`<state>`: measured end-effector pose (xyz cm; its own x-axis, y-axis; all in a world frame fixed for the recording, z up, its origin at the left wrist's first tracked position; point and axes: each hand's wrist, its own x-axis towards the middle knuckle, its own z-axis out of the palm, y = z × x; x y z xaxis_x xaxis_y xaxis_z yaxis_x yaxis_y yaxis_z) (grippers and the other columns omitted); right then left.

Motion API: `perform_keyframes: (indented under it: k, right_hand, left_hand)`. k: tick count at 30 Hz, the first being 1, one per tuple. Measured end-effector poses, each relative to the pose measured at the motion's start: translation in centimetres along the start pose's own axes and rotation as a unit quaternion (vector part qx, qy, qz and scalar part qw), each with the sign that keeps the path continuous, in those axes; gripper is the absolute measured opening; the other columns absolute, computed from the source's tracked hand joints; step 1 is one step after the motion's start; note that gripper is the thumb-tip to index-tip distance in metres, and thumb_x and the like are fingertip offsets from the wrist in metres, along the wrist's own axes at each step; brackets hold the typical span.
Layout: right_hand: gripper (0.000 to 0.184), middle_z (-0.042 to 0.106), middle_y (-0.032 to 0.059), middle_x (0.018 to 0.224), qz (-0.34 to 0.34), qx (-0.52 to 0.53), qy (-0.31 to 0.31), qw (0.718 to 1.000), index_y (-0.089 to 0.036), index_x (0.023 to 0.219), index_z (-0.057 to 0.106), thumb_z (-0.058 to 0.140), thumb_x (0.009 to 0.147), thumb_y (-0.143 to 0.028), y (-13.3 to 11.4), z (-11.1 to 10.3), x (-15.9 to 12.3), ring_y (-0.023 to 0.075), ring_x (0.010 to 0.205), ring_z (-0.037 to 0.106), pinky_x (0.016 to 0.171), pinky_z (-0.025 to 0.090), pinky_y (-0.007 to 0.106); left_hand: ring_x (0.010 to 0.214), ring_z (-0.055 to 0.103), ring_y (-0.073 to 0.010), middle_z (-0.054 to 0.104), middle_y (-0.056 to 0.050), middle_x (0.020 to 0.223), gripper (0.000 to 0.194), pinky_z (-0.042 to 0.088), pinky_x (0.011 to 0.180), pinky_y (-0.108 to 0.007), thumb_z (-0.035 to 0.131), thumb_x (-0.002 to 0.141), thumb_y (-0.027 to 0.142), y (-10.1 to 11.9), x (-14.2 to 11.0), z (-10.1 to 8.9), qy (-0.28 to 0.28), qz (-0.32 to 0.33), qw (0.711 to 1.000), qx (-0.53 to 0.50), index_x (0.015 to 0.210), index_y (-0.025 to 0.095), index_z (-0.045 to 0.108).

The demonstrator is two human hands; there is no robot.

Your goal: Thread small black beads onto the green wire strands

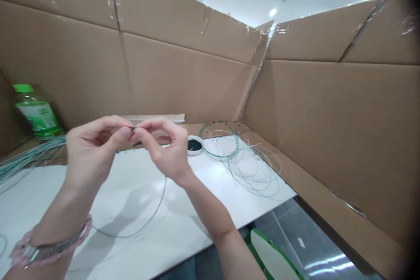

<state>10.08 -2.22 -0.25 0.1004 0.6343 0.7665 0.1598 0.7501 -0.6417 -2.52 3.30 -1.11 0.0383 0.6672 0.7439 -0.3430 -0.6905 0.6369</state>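
Green-sheathed wire lies in loose coils [251,170] toward the far right of the bench [183,210], just beside a white bowl [201,141] of small dark pieces near the back edge. The work at this moment is fine fingertip work above the bench's middle: the left hand [93,151] and right hand [162,151] are both curled nearly shut, thumbs and forefingers meeting on a tiny dark piece [133,128], too small to make out clearly. A thin wire [138,227] curves across the bench below the hands; whether it runs up to that pinch, I cannot tell. A bundle of wires [29,162] sticks in from the left edge, below a green-capped bottle [36,111].
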Motion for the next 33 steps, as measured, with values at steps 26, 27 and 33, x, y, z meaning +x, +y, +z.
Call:
perform_keyframes:
  k: [26, 27, 33]
  right_hand:
    - [0.013, 0.063, -0.0001, 0.071, -0.205, -0.235, 0.020, 0.950, -0.020, 0.077, 0.059, 0.056, 0.080, -0.008, -2.4, -1.8, -0.3, 0.0125, 0.067, 0.056, 0.059, 0.050, 0.027]
    - [0.013, 0.063, -0.0001, 0.071, -0.203, -0.237, 0.020, 0.950, -0.020, 0.077, 0.059, 0.056, 0.080, -0.008, -2.4, -1.8, -0.3, 0.0127, 0.067, 0.056, 0.059, 0.050, 0.027]
    - [0.013, 0.062, 0.0001, 0.069, -0.197, -0.240, 0.019, 0.950, -0.020, 0.075, 0.059, 0.056, 0.079, -0.007, -2.4, -1.8, -0.3, 0.0131, 0.066, 0.055, 0.059, 0.050, 0.027]
  left_hand:
    - [0.061, 0.059, -0.0102, 0.066, -0.002, 0.068, 0.005, 0.049, 0.051, -0.019, 0.067, 0.072, 0.015, 3.7, -1.0, 1.7, -0.036, 0.028, 0.992, 0.117, 0.067, 0.017, 0.066]
    - [0.061, 0.059, -0.0103, 0.066, -0.002, 0.069, 0.005, 0.049, 0.051, -0.019, 0.067, 0.072, 0.015, 3.6, -1.0, 1.7, -0.038, 0.028, 0.992, 0.118, 0.068, 0.017, 0.066]
    - [0.062, 0.059, -0.0102, 0.066, -0.001, 0.068, 0.006, 0.049, 0.051, -0.019, 0.067, 0.072, 0.015, 3.6, -0.9, 1.7, -0.038, 0.034, 0.992, 0.115, 0.068, 0.018, 0.067]
